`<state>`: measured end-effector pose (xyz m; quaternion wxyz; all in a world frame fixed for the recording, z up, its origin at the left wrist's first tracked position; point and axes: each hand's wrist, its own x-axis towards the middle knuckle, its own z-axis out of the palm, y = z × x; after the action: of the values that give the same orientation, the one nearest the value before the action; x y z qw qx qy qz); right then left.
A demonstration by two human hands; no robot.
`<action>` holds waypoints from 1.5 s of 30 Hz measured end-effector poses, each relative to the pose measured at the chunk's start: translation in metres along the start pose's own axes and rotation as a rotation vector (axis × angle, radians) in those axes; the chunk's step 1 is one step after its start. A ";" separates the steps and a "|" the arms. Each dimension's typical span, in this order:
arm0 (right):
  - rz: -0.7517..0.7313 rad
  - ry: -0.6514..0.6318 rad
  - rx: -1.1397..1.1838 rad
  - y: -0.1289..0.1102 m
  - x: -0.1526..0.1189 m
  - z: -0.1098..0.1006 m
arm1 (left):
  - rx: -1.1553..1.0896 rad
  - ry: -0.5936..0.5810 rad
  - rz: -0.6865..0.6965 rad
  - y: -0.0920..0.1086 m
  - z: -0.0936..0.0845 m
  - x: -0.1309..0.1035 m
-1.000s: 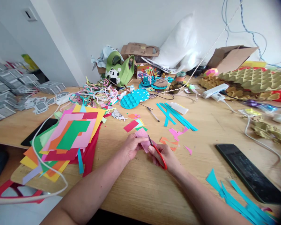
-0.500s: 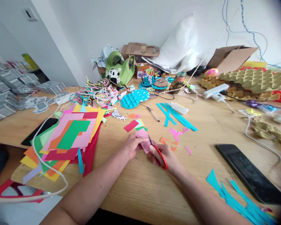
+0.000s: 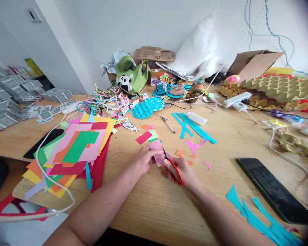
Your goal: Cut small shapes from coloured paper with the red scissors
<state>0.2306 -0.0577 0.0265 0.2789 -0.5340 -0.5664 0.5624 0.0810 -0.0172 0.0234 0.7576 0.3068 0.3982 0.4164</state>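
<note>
Between finger and thumb my left hand [image 3: 145,160] pinches a small piece of pink paper [image 3: 157,153], held just above the table. My right hand [image 3: 181,171] is closed on red-handled scissors [image 3: 176,169], whose dark blades lie along the right edge of the pink paper. How far the blades are parted I cannot tell. Just beyond my left hand lie a red paper rectangle [image 3: 144,137] and a few small coloured pieces. Orange scraps [image 3: 185,155] and pink scraps [image 3: 194,146] lie beyond my right hand.
Stacked coloured paper [image 3: 80,147] lies to the left, with a white cable over it. Blue strips [image 3: 195,129], a white bottle [image 3: 197,118] and a pen [image 3: 168,125] lie ahead. A black phone [image 3: 272,188] is at right, near egg trays [image 3: 279,87].
The pink paper and my left fingers have shifted very slightly. Both hands keep the same hold on the paper and scissors.
</note>
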 end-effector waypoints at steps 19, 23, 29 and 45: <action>-0.001 -0.025 0.010 -0.002 -0.002 -0.001 | 0.045 -0.025 0.014 -0.002 -0.004 0.003; -0.001 -0.021 0.006 -0.003 -0.002 0.000 | 0.040 -0.022 0.006 -0.003 -0.004 0.004; -0.010 -0.012 -0.004 -0.003 -0.001 -0.001 | 0.047 -0.036 0.020 -0.003 -0.005 0.004; -0.016 0.003 0.004 0.001 0.000 -0.001 | 0.035 -0.042 -0.081 0.002 0.000 -0.002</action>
<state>0.2322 -0.0573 0.0262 0.2855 -0.5296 -0.5691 0.5605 0.0794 -0.0178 0.0257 0.7765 0.3121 0.4015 0.3721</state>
